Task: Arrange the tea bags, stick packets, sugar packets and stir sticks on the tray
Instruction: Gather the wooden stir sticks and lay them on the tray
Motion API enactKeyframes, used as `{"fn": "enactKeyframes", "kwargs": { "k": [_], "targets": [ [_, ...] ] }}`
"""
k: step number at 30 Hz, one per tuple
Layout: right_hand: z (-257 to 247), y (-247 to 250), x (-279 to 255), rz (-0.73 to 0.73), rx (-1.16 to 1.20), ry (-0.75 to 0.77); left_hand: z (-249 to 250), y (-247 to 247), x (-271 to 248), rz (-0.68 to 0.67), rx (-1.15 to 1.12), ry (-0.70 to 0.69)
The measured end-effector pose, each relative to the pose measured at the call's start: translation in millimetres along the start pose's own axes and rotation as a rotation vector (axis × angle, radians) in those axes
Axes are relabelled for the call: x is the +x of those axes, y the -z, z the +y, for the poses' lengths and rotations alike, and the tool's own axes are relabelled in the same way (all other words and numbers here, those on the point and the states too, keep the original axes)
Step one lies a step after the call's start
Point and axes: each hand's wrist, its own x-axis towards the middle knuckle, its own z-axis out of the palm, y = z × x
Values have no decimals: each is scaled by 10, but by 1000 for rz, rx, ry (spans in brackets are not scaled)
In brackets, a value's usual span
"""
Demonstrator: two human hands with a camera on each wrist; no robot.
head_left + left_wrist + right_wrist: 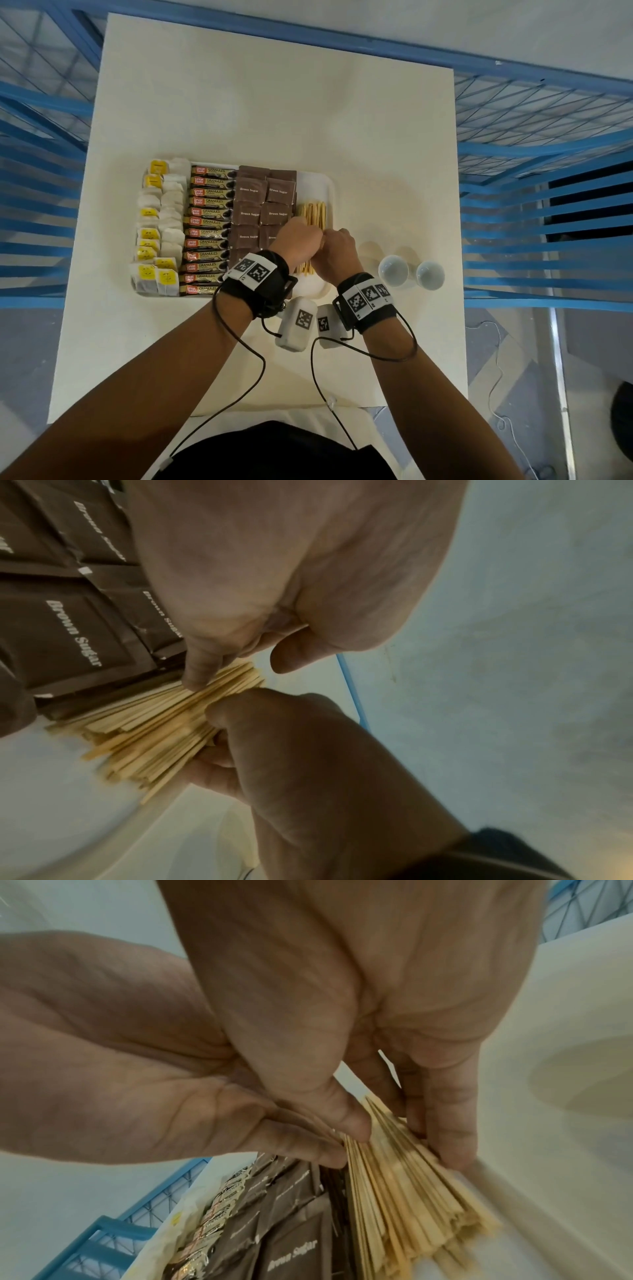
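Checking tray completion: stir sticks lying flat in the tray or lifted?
Cannot tell. Stir sticks sit over the tray, bunched, both hands gripping: left hand, right hand.

Twelve stick packets, two cups, one tray.

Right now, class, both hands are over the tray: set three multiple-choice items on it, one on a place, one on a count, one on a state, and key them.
1. Where do the stir sticks lie on the tray?
A. left end
B. right end
C. middle

2. How many white cups stand on the table beside the tray?
A. two
B. four
C. none

3. What is the right hand doing?
A. resting flat on the table
B. holding a cup
C. gripping the sticks together with the left hand

Key: 1 B, they lie right of the brown sugar packets; 2 A, a pair stands right of the tray; 3 C, both wrist views show fingers curled round the bundle.
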Motion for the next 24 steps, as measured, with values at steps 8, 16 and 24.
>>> {"fn": "enactKeyframes", "kwargs": {
  "k": [8, 16, 24],
  "targets": [
    [54, 69, 3, 2, 107, -121, -45, 81, -44, -59, -82, -57],
    [220, -37, -103, 72, 250, -40, -331, 182, 41, 135, 775, -629],
    [305, -217, -221, 65, 56, 125, -685, 170, 186, 110, 1314, -802]
  ]
}}
